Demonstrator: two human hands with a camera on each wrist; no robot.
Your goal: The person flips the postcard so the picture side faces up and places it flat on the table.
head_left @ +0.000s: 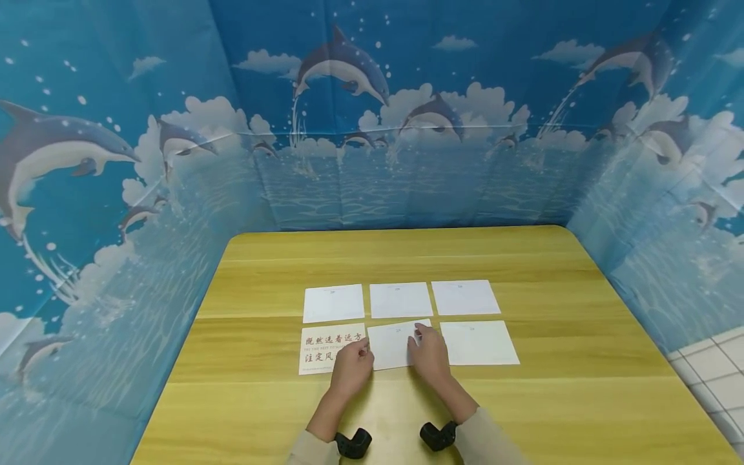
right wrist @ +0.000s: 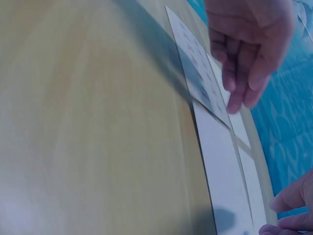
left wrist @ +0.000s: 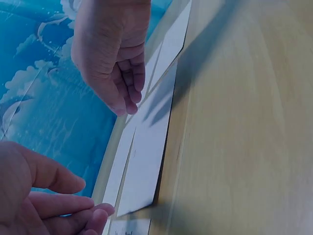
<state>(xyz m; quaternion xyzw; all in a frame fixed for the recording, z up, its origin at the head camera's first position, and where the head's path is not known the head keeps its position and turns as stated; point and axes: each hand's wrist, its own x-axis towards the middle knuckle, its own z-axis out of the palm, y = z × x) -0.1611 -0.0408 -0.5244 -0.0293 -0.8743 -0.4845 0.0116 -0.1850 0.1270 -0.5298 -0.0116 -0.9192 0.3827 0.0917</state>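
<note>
A blank-faced white card (head_left: pixel 388 345) lies slightly askew in the middle of the front row, between my two hands. My left hand (head_left: pixel 352 368) is at its left edge, partly over a card printed with red characters (head_left: pixel 318 350); in the left wrist view the thumb and fingers (left wrist: pixel 58 201) are apart with nothing between them. My right hand (head_left: pixel 430 354) hovers over the middle card's right end, its fingers loosely bent. Thumb and fingers of the right hand (right wrist: pixel 293 210) stand apart in the right wrist view, gripping nothing.
Another white card (head_left: pixel 479 343) lies at the right of the front row. Behind is a row with a left card (head_left: pixel 333 303), a middle card (head_left: pixel 401 300) and a right card (head_left: pixel 465 297). A wooden table (head_left: pixel 581 400) bears them; a dolphin-print curtain (head_left: pixel 407 181) surrounds its back and sides.
</note>
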